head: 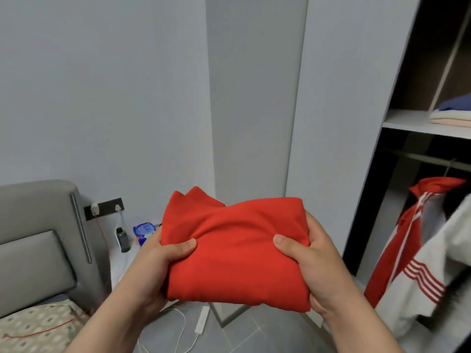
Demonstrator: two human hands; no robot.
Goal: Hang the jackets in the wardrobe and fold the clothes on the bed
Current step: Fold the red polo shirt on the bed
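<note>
A folded red garment (234, 253) is held in the air in front of me, at the middle of the view. My left hand (158, 261) grips its left edge with the thumb on top. My right hand (313, 261) grips its right edge the same way. The open wardrobe (397, 118) stands at the right. A red and white striped jacket (413, 240) hangs from the rail inside it. Folded clothes (451, 113) lie stacked on the wardrobe shelf above. The bed (38, 324) with a patterned sheet is at the lower left.
A grey padded headboard (38, 240) rises at the left. A white bedside table (122, 261) carries a dark bottle (122, 239) and a blue packet (143, 231). A white power strip (202, 319) and cables lie on the grey floor below my hands.
</note>
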